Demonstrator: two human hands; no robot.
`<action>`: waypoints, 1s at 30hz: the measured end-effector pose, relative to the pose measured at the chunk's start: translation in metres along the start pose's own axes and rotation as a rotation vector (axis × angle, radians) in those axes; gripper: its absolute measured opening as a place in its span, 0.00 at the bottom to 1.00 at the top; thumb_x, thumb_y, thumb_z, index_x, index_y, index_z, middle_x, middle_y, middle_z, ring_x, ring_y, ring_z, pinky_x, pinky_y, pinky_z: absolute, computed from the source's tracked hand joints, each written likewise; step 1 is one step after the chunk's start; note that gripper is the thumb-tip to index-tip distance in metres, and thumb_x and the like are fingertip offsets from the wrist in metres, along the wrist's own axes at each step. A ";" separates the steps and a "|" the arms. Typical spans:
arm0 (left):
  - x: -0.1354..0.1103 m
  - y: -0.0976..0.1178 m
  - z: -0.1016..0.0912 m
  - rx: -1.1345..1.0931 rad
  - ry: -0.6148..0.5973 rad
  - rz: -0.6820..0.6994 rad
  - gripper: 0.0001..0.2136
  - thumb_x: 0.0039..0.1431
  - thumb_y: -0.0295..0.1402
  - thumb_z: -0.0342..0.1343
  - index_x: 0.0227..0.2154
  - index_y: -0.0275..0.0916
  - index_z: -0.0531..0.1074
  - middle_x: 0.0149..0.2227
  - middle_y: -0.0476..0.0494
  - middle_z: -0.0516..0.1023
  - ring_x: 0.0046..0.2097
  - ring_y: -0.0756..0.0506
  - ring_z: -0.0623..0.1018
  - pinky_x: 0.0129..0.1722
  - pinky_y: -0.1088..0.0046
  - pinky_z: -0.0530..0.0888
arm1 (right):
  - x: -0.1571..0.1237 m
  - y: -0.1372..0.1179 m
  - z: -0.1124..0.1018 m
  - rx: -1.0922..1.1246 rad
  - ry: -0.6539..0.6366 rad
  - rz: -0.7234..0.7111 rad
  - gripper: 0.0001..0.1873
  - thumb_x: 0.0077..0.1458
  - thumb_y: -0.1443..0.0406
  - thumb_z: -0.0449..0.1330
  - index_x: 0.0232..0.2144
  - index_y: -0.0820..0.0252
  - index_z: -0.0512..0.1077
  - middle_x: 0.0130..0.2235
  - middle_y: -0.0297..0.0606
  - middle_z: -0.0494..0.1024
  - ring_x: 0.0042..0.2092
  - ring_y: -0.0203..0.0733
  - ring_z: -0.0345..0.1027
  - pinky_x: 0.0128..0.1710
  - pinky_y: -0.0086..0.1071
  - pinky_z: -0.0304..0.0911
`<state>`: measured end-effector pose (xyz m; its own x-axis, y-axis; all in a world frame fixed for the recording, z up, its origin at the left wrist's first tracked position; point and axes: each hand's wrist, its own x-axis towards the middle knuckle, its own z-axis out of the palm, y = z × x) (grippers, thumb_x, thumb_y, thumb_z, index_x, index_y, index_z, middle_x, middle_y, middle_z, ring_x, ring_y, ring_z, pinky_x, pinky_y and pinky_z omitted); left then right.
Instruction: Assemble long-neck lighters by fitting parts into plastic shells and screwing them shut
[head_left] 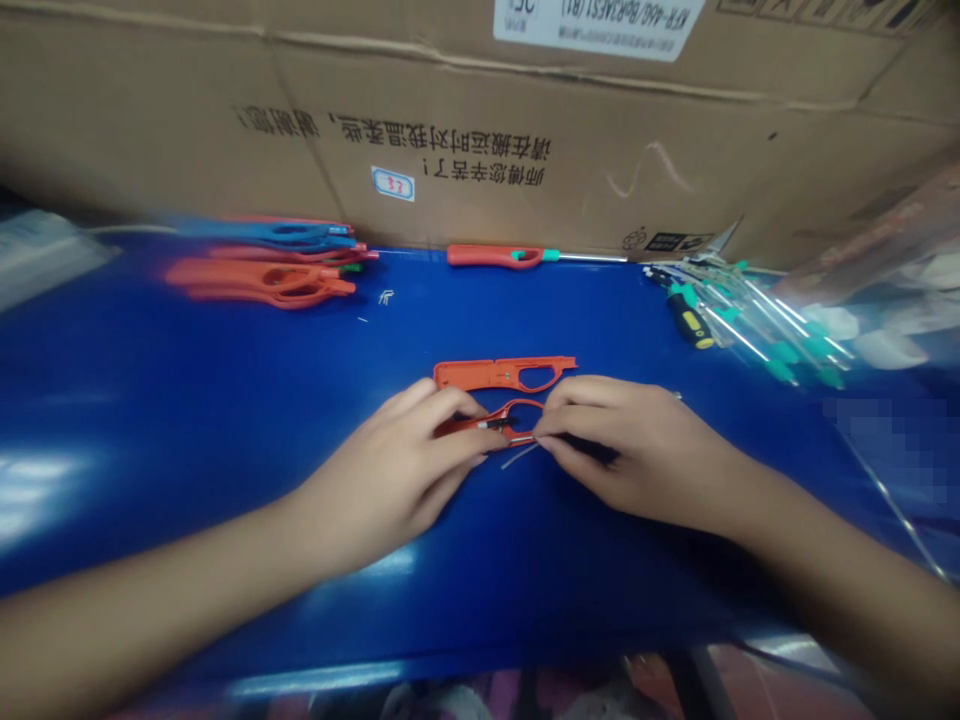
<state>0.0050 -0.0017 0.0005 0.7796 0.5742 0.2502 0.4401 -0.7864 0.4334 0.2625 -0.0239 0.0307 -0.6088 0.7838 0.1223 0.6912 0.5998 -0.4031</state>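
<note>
My left hand [409, 465] is closed around the handle end of an orange lighter shell half [523, 406], with its inner side up. A small black and silvery part [495, 424] sits in that shell, by my left thumb and fingertips. My right hand [637, 440] is closed at the loop end, its thumb and finger pinching a thin pale wire [519, 456] at the shell's lower edge. What else the right fingers cover is hidden. Just beyond my hands lies the matching orange lighter shell half [476, 375], touched by neither hand.
Orange shells [259, 285] and blue shells [277, 234] are stacked at the back left, near tiny pale pieces [386, 297]. An assembled lighter [495, 257] lies against the cardboard box [360, 90]. A black-yellow screwdriver [690, 318] and metal rods with green parts [772, 325] lie right.
</note>
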 end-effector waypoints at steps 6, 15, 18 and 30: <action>-0.001 0.000 -0.001 -0.007 0.000 0.002 0.14 0.69 0.27 0.52 0.53 0.47 0.75 0.50 0.44 0.75 0.48 0.44 0.71 0.49 0.65 0.70 | 0.000 0.000 0.000 -0.063 -0.025 -0.015 0.10 0.65 0.67 0.55 0.36 0.57 0.77 0.39 0.35 0.79 0.42 0.38 0.73 0.39 0.32 0.64; 0.000 0.000 0.000 -0.003 0.028 0.021 0.13 0.69 0.28 0.53 0.52 0.46 0.77 0.50 0.44 0.76 0.48 0.44 0.72 0.49 0.65 0.70 | -0.002 -0.001 -0.002 -0.031 -0.035 -0.006 0.11 0.66 0.67 0.53 0.37 0.56 0.76 0.39 0.37 0.79 0.41 0.40 0.72 0.39 0.33 0.64; 0.000 -0.001 -0.001 0.009 0.024 0.025 0.13 0.69 0.28 0.53 0.52 0.46 0.77 0.50 0.44 0.76 0.49 0.43 0.72 0.49 0.65 0.71 | -0.002 -0.002 -0.001 -0.027 -0.043 -0.017 0.12 0.66 0.67 0.53 0.38 0.57 0.77 0.39 0.38 0.79 0.42 0.40 0.72 0.40 0.33 0.65; 0.000 -0.003 0.000 0.050 0.063 0.034 0.11 0.69 0.30 0.54 0.51 0.45 0.76 0.51 0.46 0.80 0.49 0.44 0.75 0.46 0.65 0.70 | 0.000 -0.003 0.000 0.008 -0.036 0.004 0.11 0.66 0.67 0.54 0.37 0.57 0.77 0.39 0.35 0.79 0.41 0.38 0.72 0.41 0.33 0.65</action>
<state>0.0039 0.0005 -0.0007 0.7654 0.5590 0.3189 0.4370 -0.8152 0.3802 0.2608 -0.0260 0.0322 -0.6200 0.7796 0.0881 0.6904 0.5955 -0.4108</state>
